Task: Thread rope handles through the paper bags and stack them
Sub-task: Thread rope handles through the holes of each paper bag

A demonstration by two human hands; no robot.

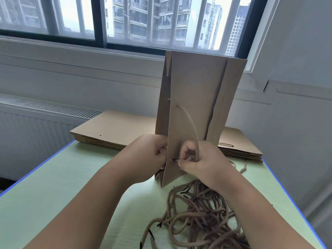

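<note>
- The upright paper bag (195, 87) stands mid-bench and blocks the way toward 12 o'clock; a rope handle (190, 125) loops off its near face.
- A stack of flat bags (111, 130) at 11 o'clock and a second stack (241, 150) at 1 o'clock line the far edge.
- A rope tangle (197, 212) covers 5 o'clock.
- Bare bench (59, 191) lies open from 7 to 9 o'clock.

Counted one upright paper bag (197, 97), one rope handle (190, 123) in it, two hands — left hand (149, 157) and right hand (201, 160). Found two flat bag piles behind — left stack (111, 130), right stack (240, 148). Could not number the tangled loose ropes (197, 212).
</note>
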